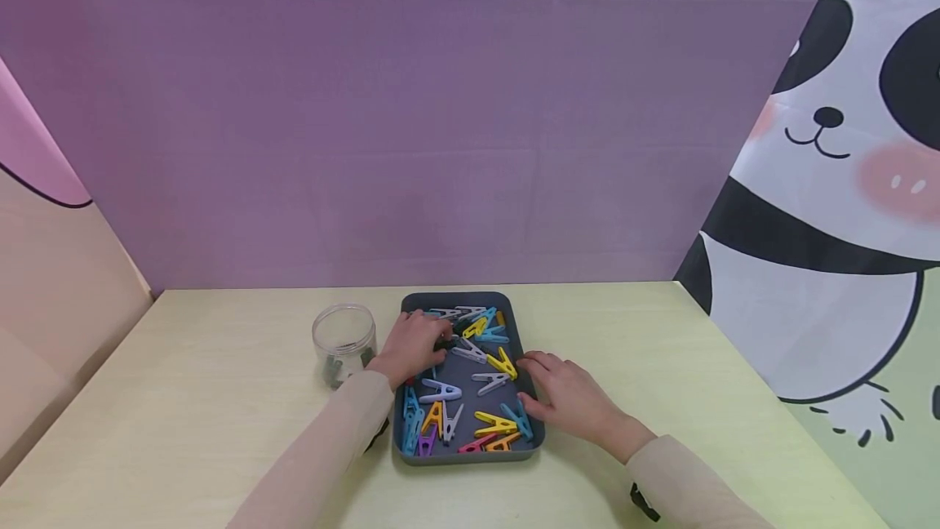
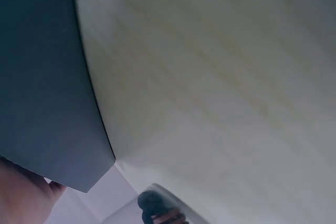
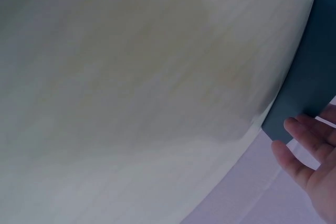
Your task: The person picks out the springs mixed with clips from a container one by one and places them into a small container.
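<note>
A dark grey tray (image 1: 470,460) holds several clothespins in blue, yellow, white, orange, purple and pink. Reaching over its left rim, my left hand (image 1: 413,345) has its fingers bent around a black clothespin (image 1: 444,344), which appears pinched between fingers and thumb. The fingers partly cover that clothespin. My right hand (image 1: 569,400) rests its fingertips at the tray's right side, fingers relaxed and holding nothing; in the right wrist view its fingers lie by the outer wall. Left of the tray stands a clear round jar (image 1: 343,333), with dark clothespins (image 1: 334,370) at its bottom.
The pale wooden table (image 1: 220,398) extends to both sides of the tray. A purple backdrop (image 1: 411,121) rises behind the table, and a panda-printed cloth (image 1: 822,219) hangs at the right. The jar stands close to my left forearm.
</note>
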The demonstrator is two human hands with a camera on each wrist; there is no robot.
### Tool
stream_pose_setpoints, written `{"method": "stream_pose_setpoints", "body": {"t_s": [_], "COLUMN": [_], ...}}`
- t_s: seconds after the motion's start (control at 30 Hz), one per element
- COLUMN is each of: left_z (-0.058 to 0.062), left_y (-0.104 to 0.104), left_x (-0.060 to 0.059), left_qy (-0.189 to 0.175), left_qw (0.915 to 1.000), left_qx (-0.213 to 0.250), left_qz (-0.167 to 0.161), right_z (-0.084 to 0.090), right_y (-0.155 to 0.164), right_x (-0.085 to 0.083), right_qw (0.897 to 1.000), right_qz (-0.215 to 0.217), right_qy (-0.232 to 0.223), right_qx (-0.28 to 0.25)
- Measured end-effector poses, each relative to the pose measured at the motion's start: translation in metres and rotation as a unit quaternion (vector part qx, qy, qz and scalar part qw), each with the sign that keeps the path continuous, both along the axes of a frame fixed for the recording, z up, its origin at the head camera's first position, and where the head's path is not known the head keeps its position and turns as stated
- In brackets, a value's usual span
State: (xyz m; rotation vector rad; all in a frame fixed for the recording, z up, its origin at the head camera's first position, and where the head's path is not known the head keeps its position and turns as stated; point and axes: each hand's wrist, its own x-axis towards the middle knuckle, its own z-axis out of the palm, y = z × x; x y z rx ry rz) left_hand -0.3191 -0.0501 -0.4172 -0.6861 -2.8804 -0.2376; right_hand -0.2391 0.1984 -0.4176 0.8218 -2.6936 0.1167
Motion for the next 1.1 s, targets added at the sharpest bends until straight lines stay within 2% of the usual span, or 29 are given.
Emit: {"method": "stream_pose_setpoints", "body": {"t_s": [0.27, 0.57, 0.93, 1.1], "left_z": [0.000, -0.001, 0.013, 0.023], "left_y": [-0.002, -0.005, -0.009, -0.013], "left_x": [0.000, 0.002, 0.012, 0.021], "left_qy": [-0.010, 0.004, 0.018, 0.045], "left_qw": [0.9999, 1.0000, 0.9998, 0.9984], "left_qx": [0.005, -0.001, -0.002, -0.004], "left_qz": [0.001, -0.005, -0.012, -0.032], "right_z": [0.000, 0.000, 0.000, 0.001], "right_y": [0.000, 0.000, 0.000, 0.000], "right_x": [-0.001, -0.001, 0.000, 0.000], "right_qw": [1.000, 1.000, 1.000, 1.000], "right_qz": [0.000, -0.003, -0.006, 0.001], "right_qy": [-0.003, -0.007, -0.015, -0.008], "right_qx": [0.001, 0.003, 0.003, -0.001]}}
